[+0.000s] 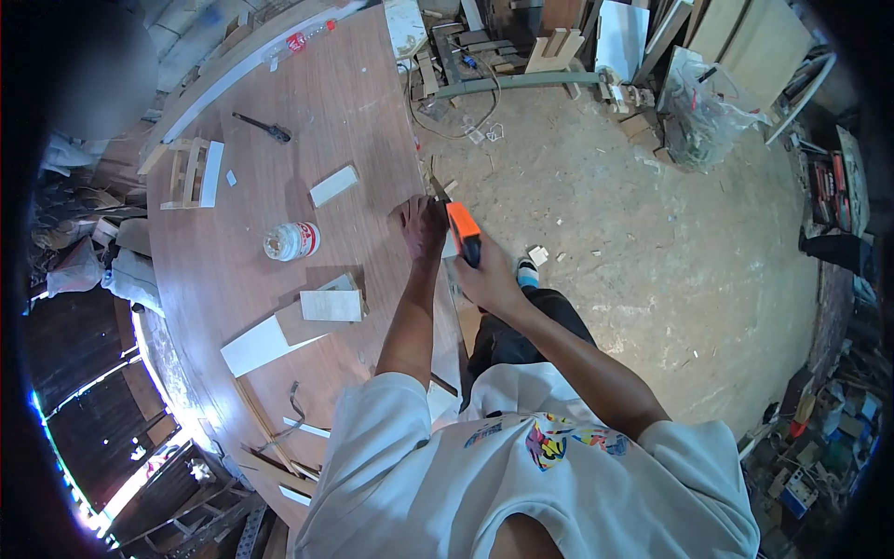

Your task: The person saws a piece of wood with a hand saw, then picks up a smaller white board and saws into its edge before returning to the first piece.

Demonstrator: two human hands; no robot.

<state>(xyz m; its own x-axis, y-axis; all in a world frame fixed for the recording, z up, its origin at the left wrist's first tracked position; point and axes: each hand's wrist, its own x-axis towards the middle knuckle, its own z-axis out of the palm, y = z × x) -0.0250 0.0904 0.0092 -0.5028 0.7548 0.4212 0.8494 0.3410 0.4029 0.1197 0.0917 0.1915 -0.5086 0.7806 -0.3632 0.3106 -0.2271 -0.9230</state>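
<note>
A handsaw (463,224) with an orange and black handle is in my right hand (489,275), fingers wrapped round the grip. Its dark blade points away past the table edge, close beside my left hand. My left hand (424,226) presses down at the table's right edge with fingers curled; what lies under it is mostly hidden. A small part of a white piece (450,245) shows between the two hands, below the saw. Left of my left hand, a white block (333,186) lies on the wooden table (363,102).
A labelled jar (291,241) stands on the table. Nearer me are stacked white boards (332,306) and a long white piece (265,345). A screwdriver-like tool (264,127), a small slatted frame (196,174) and a plastic bottle (298,40) lie farther off. Scraps litter the floor (652,252).
</note>
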